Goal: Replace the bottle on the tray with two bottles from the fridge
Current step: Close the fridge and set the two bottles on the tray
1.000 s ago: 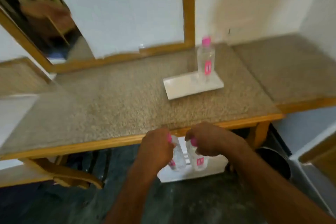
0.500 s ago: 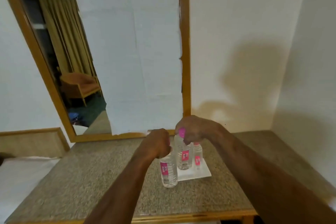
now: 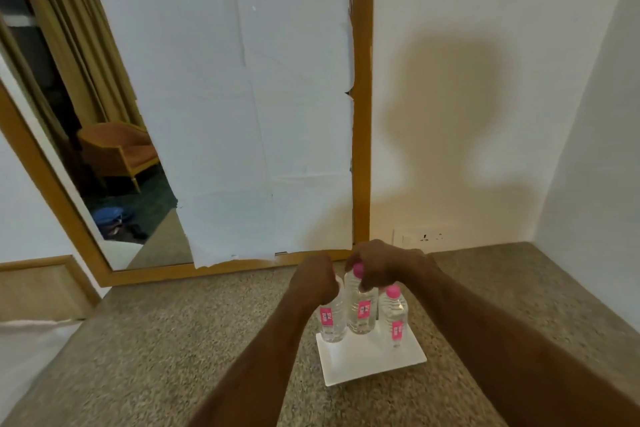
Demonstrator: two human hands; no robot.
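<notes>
Gripping two bottles (image 3: 360,314) by their tops, both hands (image 3: 382,263) crowd the tray's (image 3: 367,366) back edge.

There are three water bottles: a left bottle (image 3: 332,317), a middle bottle (image 3: 362,308) and a right bottle (image 3: 393,317). Two pink caps show. There is one white tray (image 3: 372,362), one stone counter (image 3: 180,340), one mirror (image 3: 194,107) and two hands, the left hand (image 3: 313,279) and right hand (image 3: 382,263).
</notes>
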